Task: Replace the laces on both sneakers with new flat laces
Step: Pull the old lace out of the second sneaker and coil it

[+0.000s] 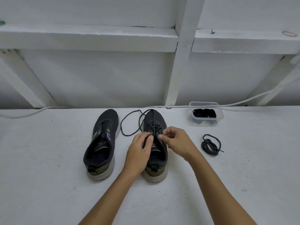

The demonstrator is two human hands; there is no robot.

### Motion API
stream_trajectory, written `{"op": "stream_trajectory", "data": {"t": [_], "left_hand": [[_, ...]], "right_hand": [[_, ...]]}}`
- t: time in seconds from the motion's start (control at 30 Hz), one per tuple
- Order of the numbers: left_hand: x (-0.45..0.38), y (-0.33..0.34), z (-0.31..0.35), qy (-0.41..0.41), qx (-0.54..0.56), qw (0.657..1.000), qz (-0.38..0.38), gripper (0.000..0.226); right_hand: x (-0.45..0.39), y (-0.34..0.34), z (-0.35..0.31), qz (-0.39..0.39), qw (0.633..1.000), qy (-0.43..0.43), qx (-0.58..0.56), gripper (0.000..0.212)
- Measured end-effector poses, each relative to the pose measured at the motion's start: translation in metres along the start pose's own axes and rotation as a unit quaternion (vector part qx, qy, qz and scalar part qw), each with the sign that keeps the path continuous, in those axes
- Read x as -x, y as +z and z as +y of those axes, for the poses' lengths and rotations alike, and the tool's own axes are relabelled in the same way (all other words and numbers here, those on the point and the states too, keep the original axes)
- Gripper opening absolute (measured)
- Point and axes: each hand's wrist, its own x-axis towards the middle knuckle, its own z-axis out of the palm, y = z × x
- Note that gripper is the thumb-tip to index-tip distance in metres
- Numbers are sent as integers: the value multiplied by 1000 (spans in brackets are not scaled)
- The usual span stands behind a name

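Two dark sneakers stand side by side on the white surface, toes pointing away from me. The left sneaker has no lace in its eyelets. The right sneaker carries a dark round lace whose loose ends loop out on the surface between the shoes. My left hand grips the right sneaker's upper at its left eyelet row. My right hand pinches the lace at the upper right eyelets. A coiled dark lace lies to the right of the shoes.
A clear plastic tub holding black laces stands at the back right near the wall. A white cable runs along the foot of the white framed wall. A rubber band lies on the ledge at top right.
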Motion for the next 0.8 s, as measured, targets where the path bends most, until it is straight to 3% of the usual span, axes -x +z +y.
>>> {"op": "stream_trajectory", "data": {"t": [0.2,0.37,0.43,0.5,0.57,0.67,0.73,0.8], "left_hand": [[0,0,-2,3,-1,1000,1,36],[0,0,-2,1,1,1000,-5,37],[0,0,-2,1,4,1000,-3,36],[0,0,-1,3,2,1000,-1,35],[-1,0,-1,2,2,1000,-1,36],[-1,0,-1,0,4,1000,-2,36],[0,0,-1,0,2,1000,-3,36],[0,0,0,-1,1,1000,-6,36]], "right_hand": [[1,8,-1,44,995,12,-86,24],[-3,1,0,205,966,28,-158,27],[-2,-2,-1,157,974,74,-143,18],[3,-1,-1,54,987,112,-105,29],[8,1,-1,-8,992,100,-82,31],[8,2,-3,-20,996,44,-71,19],[6,4,-3,30,996,22,-81,19],[3,3,-3,145,979,36,-141,18]]}}
